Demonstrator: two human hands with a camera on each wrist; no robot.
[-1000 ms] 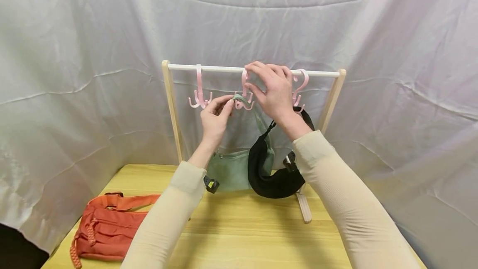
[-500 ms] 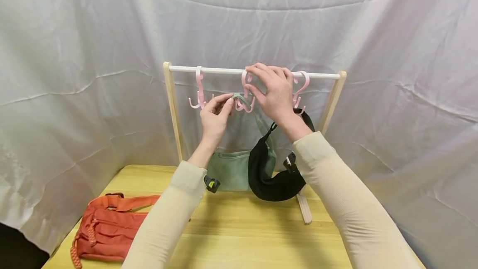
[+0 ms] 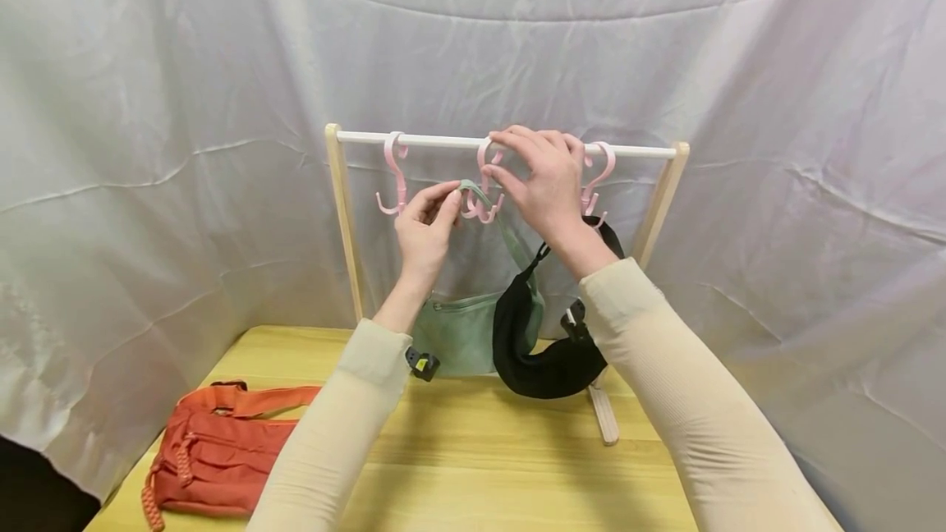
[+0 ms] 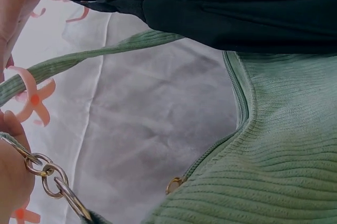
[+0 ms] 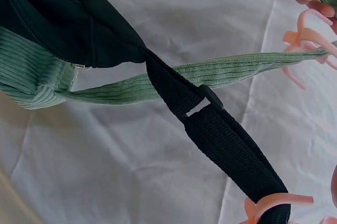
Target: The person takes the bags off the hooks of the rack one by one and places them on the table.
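My left hand [image 3: 424, 232] pinches the green shoulder strap [image 3: 473, 186] between thumb and fingers, right at the prongs of the middle pink hook [image 3: 482, 156]. My right hand [image 3: 545, 183] is up at the white rod, its thumb and fingers around the upper part of that hook. Below hangs the ribbed green shoulder bag [image 3: 458, 337], partly behind a black bag [image 3: 532, 376]. In the left wrist view, metal chain rings [image 4: 47, 170] hang beside the left hand. The black bag's strap [image 5: 231, 150] loops over the right pink hook [image 5: 274, 203].
A wooden rack with a white rod [image 3: 443, 140] stands on the yellow wood-grain table [image 3: 458, 483]. Another pink hook [image 3: 395, 175] hangs at the rod's left. An orange-red bag [image 3: 222, 454] lies at the table's left. Grey cloth [image 3: 473, 39] hangs behind.
My left hand has raised the strap slightly at the middle hook. The left pink hook has swivelled on the rod. My right hand has stayed at the middle hook.
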